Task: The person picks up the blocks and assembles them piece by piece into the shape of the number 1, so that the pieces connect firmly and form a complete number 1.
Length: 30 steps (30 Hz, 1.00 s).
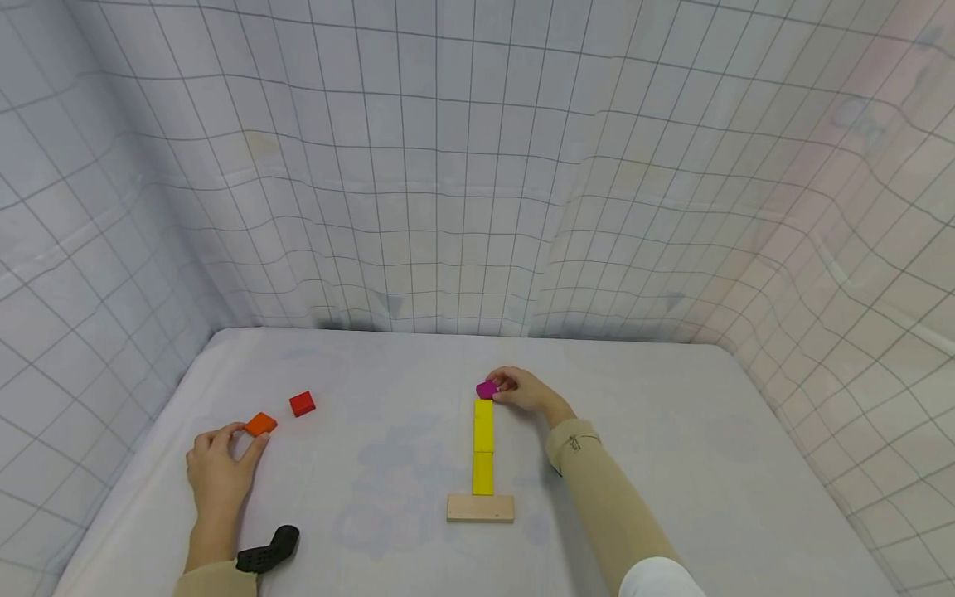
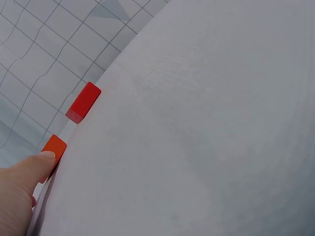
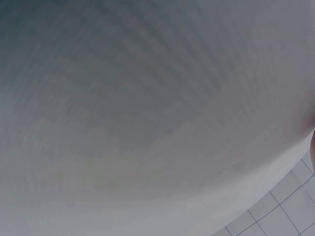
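My right hand (image 1: 525, 391) pinches a small magenta block (image 1: 487, 390) at the far end of a row of yellow blocks (image 1: 483, 448). The near end of that row meets a flat wooden plank (image 1: 481, 508) lying crosswise. Over on the left, my left hand (image 1: 220, 464) holds an orange block (image 1: 260, 424) between thumb and fingers; the left wrist view has the thumb (image 2: 37, 169) pressed on its side. A red block (image 1: 302, 404) lies just beyond the orange one, apart from it. Only a sliver of the right hand enters the right wrist view.
A white cloth covers the table (image 1: 634, 464). Gridded white curtains (image 1: 477, 207) hang behind it and along both sides. A black wrist mount (image 1: 269, 550) sticks out from the left forearm, low over the table.
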### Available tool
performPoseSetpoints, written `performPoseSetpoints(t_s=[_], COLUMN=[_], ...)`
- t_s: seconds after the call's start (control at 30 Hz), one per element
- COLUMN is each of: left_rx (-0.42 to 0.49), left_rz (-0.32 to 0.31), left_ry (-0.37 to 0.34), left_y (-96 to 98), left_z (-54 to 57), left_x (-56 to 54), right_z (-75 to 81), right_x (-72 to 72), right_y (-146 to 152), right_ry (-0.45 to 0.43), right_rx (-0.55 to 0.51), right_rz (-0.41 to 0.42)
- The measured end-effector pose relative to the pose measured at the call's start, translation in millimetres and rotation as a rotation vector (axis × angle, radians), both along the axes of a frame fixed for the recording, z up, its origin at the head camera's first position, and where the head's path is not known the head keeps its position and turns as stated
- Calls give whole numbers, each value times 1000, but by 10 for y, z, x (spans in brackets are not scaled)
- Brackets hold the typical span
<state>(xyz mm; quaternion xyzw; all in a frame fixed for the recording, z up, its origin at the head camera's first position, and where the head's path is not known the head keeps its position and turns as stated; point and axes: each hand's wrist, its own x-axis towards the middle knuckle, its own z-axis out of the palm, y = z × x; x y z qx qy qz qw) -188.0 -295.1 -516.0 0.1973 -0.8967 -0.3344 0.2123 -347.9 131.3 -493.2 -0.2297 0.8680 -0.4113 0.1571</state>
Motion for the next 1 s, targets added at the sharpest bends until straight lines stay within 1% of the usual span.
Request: performPoseSetpoints(t_s=[0.03, 0.1, 0.2, 0.43, 0.6, 0.73, 0.9, 1.0], left_rx=[5, 13, 30, 79, 101, 100, 96, 113], left_rz=[0, 1, 6, 9, 14, 18, 26, 30], left_ry=[2, 4, 8, 11, 10, 18, 63, 100], left_y=[1, 4, 10, 37, 48, 53, 89, 127], left_z=[-3, -8, -23, -7, 7, 13, 24, 48], left_x=[2, 3, 1, 24, 33, 27, 10, -4], right_z=[38, 64, 79, 39, 55, 70, 75, 72], right_x=[38, 75, 101, 60, 73, 80, 74, 72], right_y=[-14, -39, -52, -25, -25, -24, -30, -26], right_ry=[0, 8, 30, 24, 25, 31, 36, 36], right_rx=[5, 16, 41, 60, 52, 45, 44, 43], right_rz=[-10, -33, -38, -21, -24, -19, -14, -10])
